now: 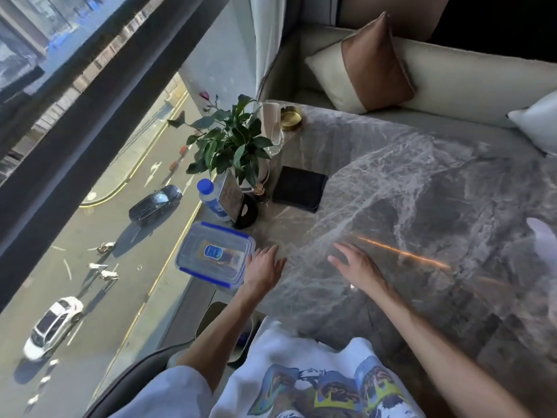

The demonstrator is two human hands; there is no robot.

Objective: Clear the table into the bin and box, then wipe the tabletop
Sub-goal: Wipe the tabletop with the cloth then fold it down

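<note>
**Both hands spread over marble table beside lidded box**

The left hand point(263, 268) was seen palm down at the near left edge of the marble tabletop point(422, 191), fingers straight and lightly spread, with nothing held. It was placed just beside the clear plastic box point(214, 254) with blue clips; whether it touched the box could not be told. The right hand point(357, 265) was held low over the bare marble, fingers fanned wide and nothing gripped.

The box, its lid closed over an item with a blue label, was set at the table's window-side corner. A folded dark cloth point(298, 188) was laid farther back, well apart from both hands. A blue-capped bottle point(211, 197), a potted plant point(232, 140) and a gold dish point(291, 117) were lined along the window edge. What appeared to be a bin point(214, 312) was partly hidden below the table, behind the left forearm.
</note>
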